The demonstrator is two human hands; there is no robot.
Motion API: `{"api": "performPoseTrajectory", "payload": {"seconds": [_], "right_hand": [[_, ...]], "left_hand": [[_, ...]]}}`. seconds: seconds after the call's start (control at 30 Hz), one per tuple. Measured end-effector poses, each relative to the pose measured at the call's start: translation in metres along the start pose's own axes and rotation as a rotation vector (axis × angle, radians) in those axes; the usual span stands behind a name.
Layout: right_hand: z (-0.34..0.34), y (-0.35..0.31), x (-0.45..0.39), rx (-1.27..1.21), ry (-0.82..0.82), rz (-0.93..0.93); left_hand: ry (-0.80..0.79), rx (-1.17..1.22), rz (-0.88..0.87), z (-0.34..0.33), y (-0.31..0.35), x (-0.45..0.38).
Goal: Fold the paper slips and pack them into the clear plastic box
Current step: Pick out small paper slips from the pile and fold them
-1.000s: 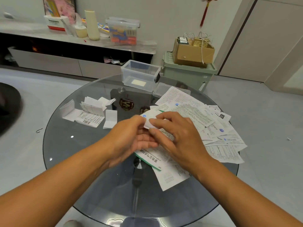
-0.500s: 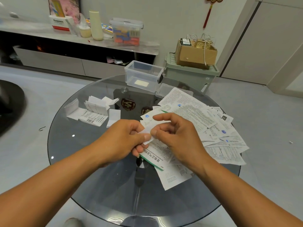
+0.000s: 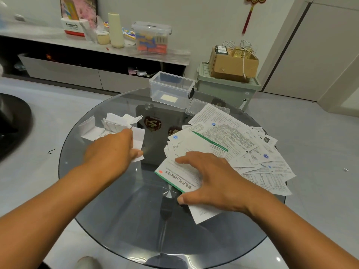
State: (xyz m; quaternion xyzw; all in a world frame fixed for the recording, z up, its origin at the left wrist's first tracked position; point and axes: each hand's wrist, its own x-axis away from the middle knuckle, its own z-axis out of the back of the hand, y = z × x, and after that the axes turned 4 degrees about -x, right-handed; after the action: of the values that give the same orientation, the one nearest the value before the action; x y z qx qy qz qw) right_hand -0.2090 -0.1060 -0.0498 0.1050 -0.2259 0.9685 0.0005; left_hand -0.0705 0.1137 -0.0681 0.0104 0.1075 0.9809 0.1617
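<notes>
Your left hand [image 3: 114, 152] pinches a folded slip [image 3: 138, 141] beside the folded pile [image 3: 114, 123]; your right hand [image 3: 209, 179], fingers spread, rests on the next leaflet [image 3: 174, 176]. Grip that leaflet next.

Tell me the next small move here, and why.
Probably the right hand should close on the green-edged printed paper slip beneath it and lift it for folding. Its fingers are spread over that top sheet of the unfolded pile, while the left hand reaches to the small white folded slips. The clear plastic box stands open.
</notes>
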Motion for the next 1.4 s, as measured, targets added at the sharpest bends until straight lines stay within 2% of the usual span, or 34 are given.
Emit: {"api": "performPoseTrajectory", "payload": {"seconds": [0.17, 0.4, 0.47, 0.53, 0.63, 0.77, 0.9, 0.97, 1.1, 1.27, 1.4], "right_hand": [[0.000, 0.004, 0.002, 0.045, 0.076, 0.037], [0.008, 0.009, 0.012, 0.031, -0.058, 0.068], [0.010, 0.009, 0.013, 0.056, -0.067, 0.074], [0.010, 0.011, 0.013, 0.080, -0.054, 0.066], [0.009, 0.018, 0.012, 0.110, -0.041, 0.059], [0.013, 0.031, 0.012, -0.001, -0.029, 0.016], [0.012, 0.036, 0.013, -0.036, 0.048, 0.071], [0.010, 0.036, 0.014, -0.065, 0.067, 0.075], [0.010, 0.037, 0.016, -0.125, 0.079, 0.057], [0.018, 0.044, 0.018, -0.277, 0.132, -0.012], [0.023, 0.047, 0.018, -0.424, 0.188, -0.073]], "left_hand": [[0.141, -0.025, -0.102, 0.000, 0.006, 0.008], [0.311, 0.152, -0.426, 0.007, 0.029, 0.019], [0.271, 0.197, -0.505, 0.005, 0.033, 0.019], [0.180, 0.290, -0.511, 0.003, 0.036, 0.020], [0.013, 0.408, -0.452, -0.003, 0.043, 0.023], [-0.193, 0.519, -0.317, -0.012, 0.048, 0.023], [-0.236, 0.780, -0.168, -0.012, 0.054, 0.019], [-0.235, 0.839, -0.120, -0.010, 0.056, 0.019], [-0.269, 0.728, -0.142, -0.007, 0.053, 0.019], [-0.293, 0.490, -0.393, -0.002, 0.040, 0.015], [-0.351, 0.493, -0.451, -0.005, 0.043, 0.011]]}}
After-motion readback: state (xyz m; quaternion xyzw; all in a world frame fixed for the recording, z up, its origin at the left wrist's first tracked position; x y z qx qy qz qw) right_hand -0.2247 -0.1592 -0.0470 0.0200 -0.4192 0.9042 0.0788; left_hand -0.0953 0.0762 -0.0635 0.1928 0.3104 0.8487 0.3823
